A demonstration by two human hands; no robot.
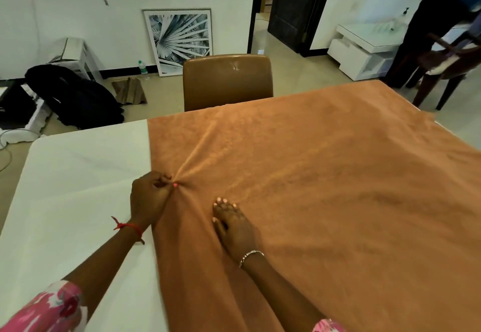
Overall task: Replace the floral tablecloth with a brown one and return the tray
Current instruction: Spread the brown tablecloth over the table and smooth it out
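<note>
A brown tablecloth (325, 175) covers the middle and right of a white table (78, 175); the table's left part is bare. My left hand (149, 196) pinches the cloth's left edge, and creases fan out from the pinch. My right hand (231, 225) lies flat, palm down, on the cloth just right of it. No floral tablecloth and no tray are in view.
A brown leather chair (227, 81) stands at the table's far side. A person (429, 34) stands at the far right by a wooden chair (447, 63). A black backpack (75, 97), a folded brown cloth (130, 90) and a framed picture (179, 41) are by the wall.
</note>
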